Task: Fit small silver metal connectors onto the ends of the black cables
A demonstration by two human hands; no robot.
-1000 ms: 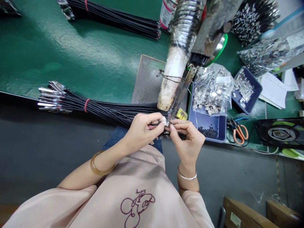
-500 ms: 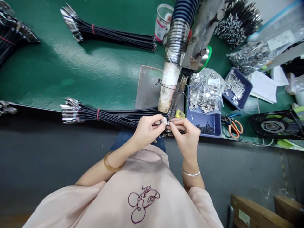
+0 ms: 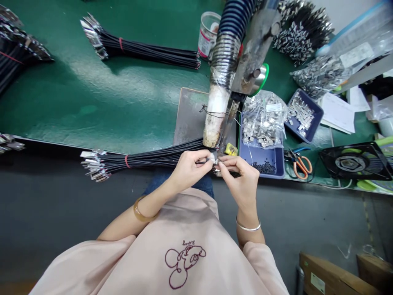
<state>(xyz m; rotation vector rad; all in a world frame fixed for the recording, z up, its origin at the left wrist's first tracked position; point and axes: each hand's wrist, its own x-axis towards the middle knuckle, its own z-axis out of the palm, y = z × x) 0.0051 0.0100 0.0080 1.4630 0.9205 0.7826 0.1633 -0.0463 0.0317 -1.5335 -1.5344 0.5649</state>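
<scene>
My left hand (image 3: 189,168) pinches the end of one thin black cable at the table's front edge. My right hand (image 3: 241,176) is closed in a pinch against it, holding a small metal clip at the cable's tip. Both meet just below the tip of a soldering tool (image 3: 225,125) that hangs beside a wrapped fume hose (image 3: 219,90). A bundle of black cables (image 3: 147,157) with metal ends and a red band stretches left from my left hand along the table edge.
A blue tray (image 3: 270,157) with a bag of metal clips (image 3: 264,119) stands right of my hands; a second blue tray (image 3: 302,114), orange-handled scissors (image 3: 299,164) and a black fan (image 3: 353,164) lie further right. Another cable bundle (image 3: 144,49) and a tin (image 3: 208,28) sit at the back.
The view has shifted so the table appears further right. The cable bundle's metal ends have dropped below the table edge. Both hands stay pinched together at the same spot.
</scene>
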